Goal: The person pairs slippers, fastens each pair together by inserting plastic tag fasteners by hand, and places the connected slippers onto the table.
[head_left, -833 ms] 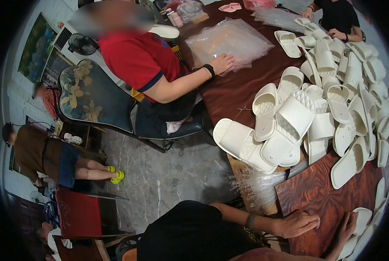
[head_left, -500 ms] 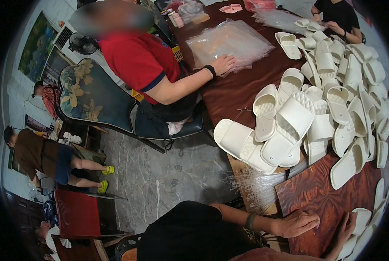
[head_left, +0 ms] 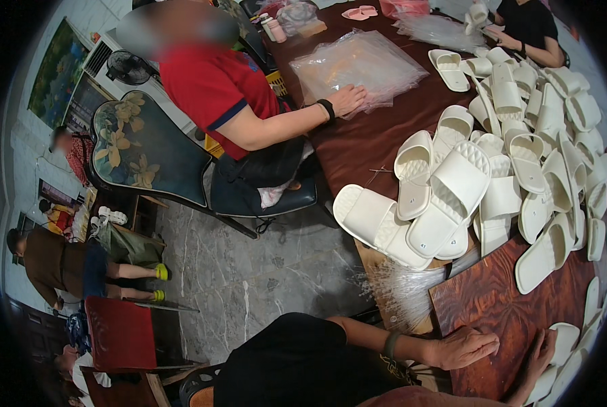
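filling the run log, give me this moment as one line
left hand flat on dark wooden board | right hand beside white slipper | slipper pile ahead | both hands empty

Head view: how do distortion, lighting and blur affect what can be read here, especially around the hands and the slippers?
Head view: strong fisheye bending, with black corners and the dark wooden table edge curved. Lighting is even; the clear plastic bags show mild glare. The white slippers are sharp mid-frame, smaller and squeezed toward the right rim. The left hand and right hand sit low, slightly soft. One face is blurred out.
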`<state>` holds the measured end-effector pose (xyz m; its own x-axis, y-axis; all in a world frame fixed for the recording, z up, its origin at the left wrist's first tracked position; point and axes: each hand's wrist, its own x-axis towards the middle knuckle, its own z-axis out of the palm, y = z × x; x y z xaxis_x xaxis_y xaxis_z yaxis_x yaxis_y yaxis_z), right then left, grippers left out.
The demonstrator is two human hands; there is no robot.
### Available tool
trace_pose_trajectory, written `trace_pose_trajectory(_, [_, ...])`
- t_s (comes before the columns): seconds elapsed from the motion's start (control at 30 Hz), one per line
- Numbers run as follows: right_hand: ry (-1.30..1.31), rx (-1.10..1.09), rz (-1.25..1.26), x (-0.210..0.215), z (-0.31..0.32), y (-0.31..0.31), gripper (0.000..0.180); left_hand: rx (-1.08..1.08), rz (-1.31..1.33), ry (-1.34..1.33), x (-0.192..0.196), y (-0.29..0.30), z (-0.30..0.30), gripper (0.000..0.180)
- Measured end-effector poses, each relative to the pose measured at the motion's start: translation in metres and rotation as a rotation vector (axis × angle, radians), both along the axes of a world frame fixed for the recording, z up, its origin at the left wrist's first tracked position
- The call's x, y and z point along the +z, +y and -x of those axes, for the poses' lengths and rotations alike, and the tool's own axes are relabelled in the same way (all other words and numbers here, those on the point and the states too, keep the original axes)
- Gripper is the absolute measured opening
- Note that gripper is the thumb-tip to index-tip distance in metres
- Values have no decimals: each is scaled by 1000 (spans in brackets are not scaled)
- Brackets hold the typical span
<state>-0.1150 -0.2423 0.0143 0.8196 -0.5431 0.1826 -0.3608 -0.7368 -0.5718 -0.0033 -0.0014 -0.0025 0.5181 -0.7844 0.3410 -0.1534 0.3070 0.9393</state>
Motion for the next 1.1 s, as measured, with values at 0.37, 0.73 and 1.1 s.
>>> trace_pose_trajectory(0.37, [10, -36, -20, 5, -1, 5, 23, -2, 16, -6, 0, -1, 1, 27])
trace_pose_trajectory(0.73, [-39, 6, 68, -16, 7, -17, 21, -22, -13, 1, 0, 0, 0, 26])
trace_pose_trajectory(1.1, [-36, 12, 20, -7, 1, -7, 21, -33, -32, -3, -2, -1, -1, 26])
